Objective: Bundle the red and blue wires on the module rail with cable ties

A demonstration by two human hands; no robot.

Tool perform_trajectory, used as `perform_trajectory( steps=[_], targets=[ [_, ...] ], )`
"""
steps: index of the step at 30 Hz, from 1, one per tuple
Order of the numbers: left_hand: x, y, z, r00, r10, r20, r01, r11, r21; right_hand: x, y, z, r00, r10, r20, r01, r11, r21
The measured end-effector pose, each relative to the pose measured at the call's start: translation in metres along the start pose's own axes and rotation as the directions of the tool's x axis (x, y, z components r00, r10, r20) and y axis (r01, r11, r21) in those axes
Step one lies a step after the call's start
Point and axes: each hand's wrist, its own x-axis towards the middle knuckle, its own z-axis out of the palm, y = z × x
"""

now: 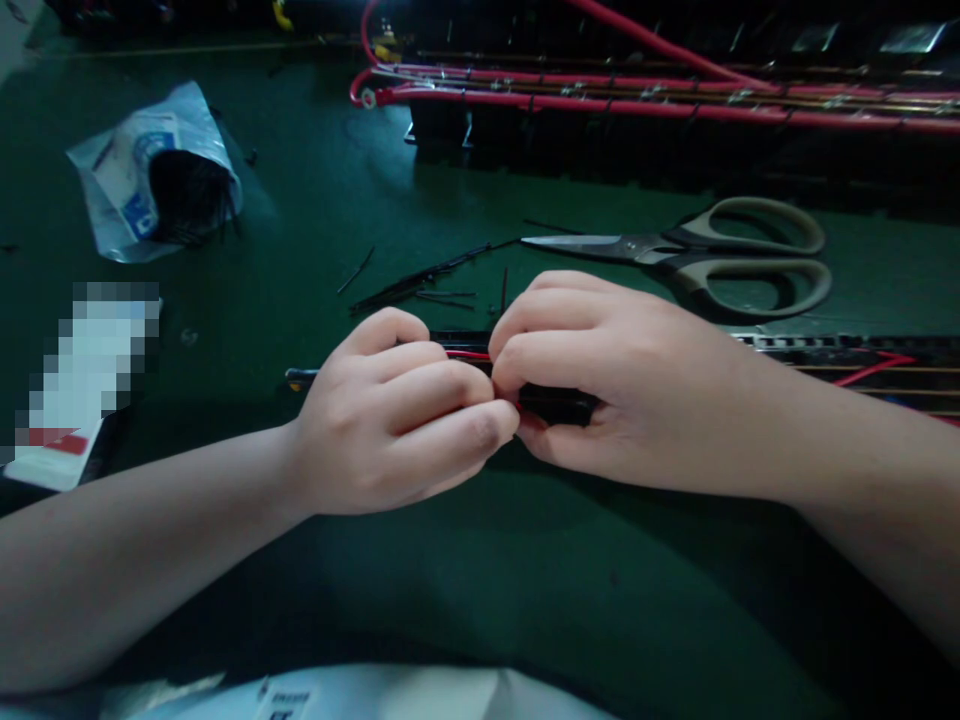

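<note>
A long black strip [555, 402] with wires along it lies across the table under both hands. My left hand [397, 420] is closed over its left part, fingers curled. My right hand [600, 380] meets it fingertip to fingertip, thumb and fingers pinched together. What the right fingertips hold is hidden. A red wire [469, 354] runs along the strip between the hands. Just behind the right fingers a thin black piece [504, 288], like a cable tie end, sticks up. Loose black cable ties [427, 277] lie beyond the hands, near the grey-handled scissors [645, 248].
At the upper left a clear plastic bag [112, 190] lies open, with black ties in it. A blurred-out white and red flat object [56, 470] is at the left. Black strips with thick red cables [570, 103] fill the back. White material [420, 695] shows at the front edge.
</note>
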Motion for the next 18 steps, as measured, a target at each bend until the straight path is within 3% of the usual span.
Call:
perform_trajectory(
  steps=[7, 18],
  targets=[
    [0.0012, -0.0014, -0.0004, 0.999, 0.052, -0.01, -0.051, 0.998, 0.023, 0.0003, 0.0004, 0.0003, 1.0, -0.001, 0.002, 0.001, 1.0, -0.001],
    [-0.0001, 0.0016, 0.0016, 0.999, 0.036, 0.002, -0.036, 0.993, 0.111, -0.0003, -0.0004, 0.0011, 1.0, 0.0, -0.012, 0.0, 1.0, -0.01]
  ],
)
